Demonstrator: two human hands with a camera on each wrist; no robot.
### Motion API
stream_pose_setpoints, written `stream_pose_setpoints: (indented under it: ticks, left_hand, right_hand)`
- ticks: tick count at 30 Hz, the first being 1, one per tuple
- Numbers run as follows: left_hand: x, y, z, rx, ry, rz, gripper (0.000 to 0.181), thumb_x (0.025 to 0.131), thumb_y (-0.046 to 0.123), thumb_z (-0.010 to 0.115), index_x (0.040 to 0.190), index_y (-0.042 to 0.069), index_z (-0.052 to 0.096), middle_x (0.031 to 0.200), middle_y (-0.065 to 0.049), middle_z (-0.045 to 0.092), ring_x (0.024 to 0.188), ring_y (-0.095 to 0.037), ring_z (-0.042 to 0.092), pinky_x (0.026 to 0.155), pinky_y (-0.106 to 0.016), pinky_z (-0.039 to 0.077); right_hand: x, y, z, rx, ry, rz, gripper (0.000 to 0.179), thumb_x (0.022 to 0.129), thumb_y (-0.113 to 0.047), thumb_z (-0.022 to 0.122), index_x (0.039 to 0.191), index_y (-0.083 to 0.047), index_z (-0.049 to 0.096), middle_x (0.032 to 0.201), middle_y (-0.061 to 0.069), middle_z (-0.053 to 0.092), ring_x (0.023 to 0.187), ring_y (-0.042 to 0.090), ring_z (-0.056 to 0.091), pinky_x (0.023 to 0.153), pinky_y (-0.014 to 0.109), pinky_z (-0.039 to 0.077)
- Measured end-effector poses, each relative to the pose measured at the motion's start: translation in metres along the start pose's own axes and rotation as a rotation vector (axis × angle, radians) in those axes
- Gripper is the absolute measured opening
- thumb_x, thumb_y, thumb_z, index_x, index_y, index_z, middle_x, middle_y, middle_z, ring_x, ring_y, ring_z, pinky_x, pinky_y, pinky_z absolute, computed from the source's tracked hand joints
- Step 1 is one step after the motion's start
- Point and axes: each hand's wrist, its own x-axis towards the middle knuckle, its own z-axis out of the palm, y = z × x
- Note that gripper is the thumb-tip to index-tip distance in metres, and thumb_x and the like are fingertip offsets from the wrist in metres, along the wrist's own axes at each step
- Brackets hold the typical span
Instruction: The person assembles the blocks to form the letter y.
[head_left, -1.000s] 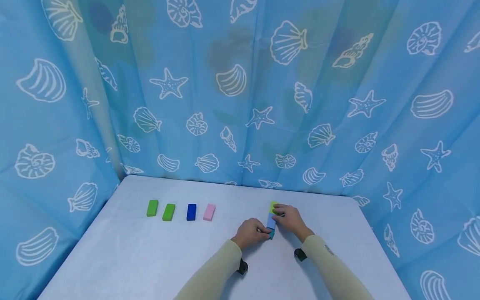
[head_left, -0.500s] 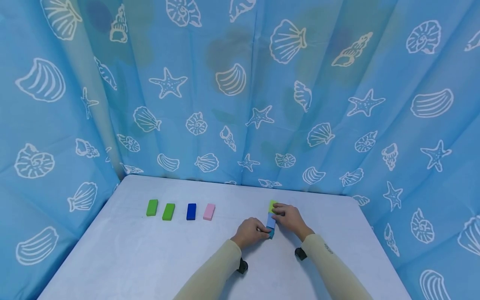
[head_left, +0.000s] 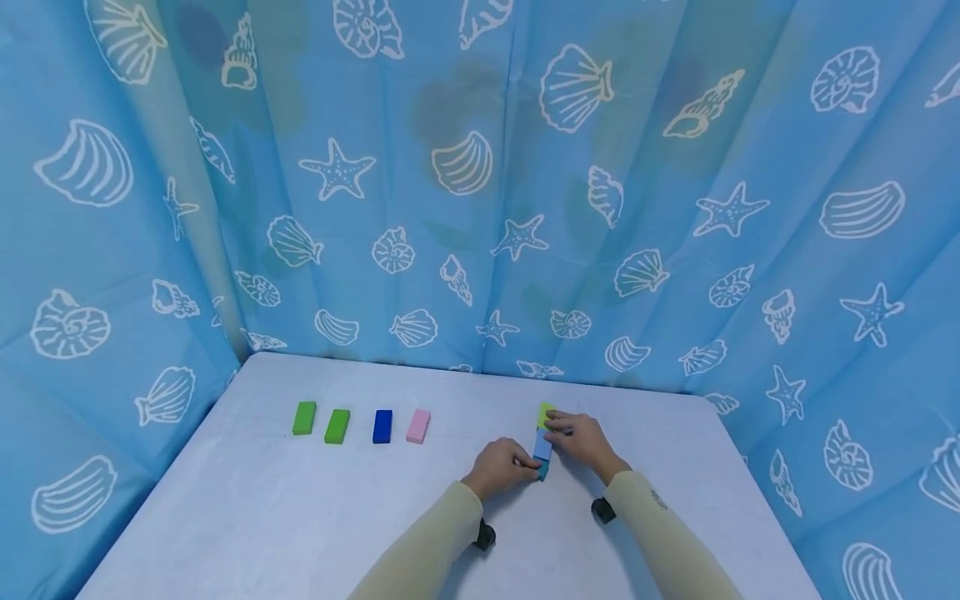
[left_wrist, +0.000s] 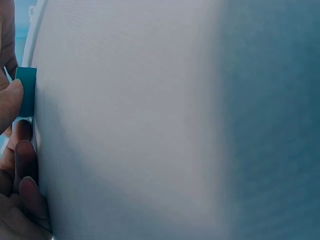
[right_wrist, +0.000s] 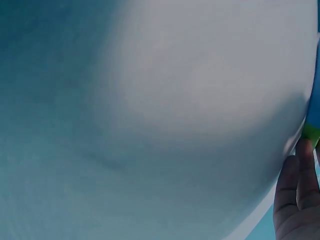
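A short row of blocks lies on the table at the right of the head view: a yellow-green block [head_left: 545,412] at the far end, a light blue block [head_left: 542,445] in the middle and a teal block [head_left: 543,474] nearest. My left hand [head_left: 499,465] pinches the teal block, its thumb flat on the block's face in the left wrist view. From the right side, my right hand [head_left: 582,441] grips the yellow-green block, the thumb close to the light blue one. Fingertips cover part of the row.
Left on the white table [head_left: 300,517] lie two green blocks [head_left: 304,418] [head_left: 337,427], a dark blue block [head_left: 382,427] and a pink block [head_left: 418,426], spaced apart. A blue shell-patterned curtain [head_left: 420,275] hangs around the table's back and sides.
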Motion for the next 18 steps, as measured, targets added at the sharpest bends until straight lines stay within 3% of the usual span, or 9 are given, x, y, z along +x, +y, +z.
stream_pose_setpoints:
  ticks: [12, 18]
  left_hand:
    - [0.0003, -0.0016, 0.0015, 0.017, 0.001, 0.004, 0.012, 0.084, 0.019, 0.079, 0.095, 0.017, 0.081, 0.089, 0.007, 0.072, 0.086, -0.008, 0.060, 0.082, -0.029, 0.051]
    - [0.0003, -0.0018, 0.0013, 0.009, 0.006, -0.003, 0.012, 0.083, 0.019, 0.079, 0.095, 0.016, 0.081, 0.089, 0.007, 0.071, 0.085, -0.007, 0.060, 0.081, -0.028, 0.051]
  right_hand:
    - [0.0071, 0.0070, 0.0022, 0.018, -0.009, 0.029, 0.033, 0.087, -0.024, 0.075, 0.117, -0.011, 0.073, 0.133, 0.003, 0.065, 0.131, 0.031, 0.055, 0.108, 0.052, 0.041]
    - [0.0100, 0.0066, 0.0000, 0.038, -0.013, -0.004, 0.029, 0.085, -0.021, 0.077, 0.112, -0.010, 0.075, 0.129, 0.004, 0.067, 0.129, 0.031, 0.056, 0.106, 0.052, 0.043]
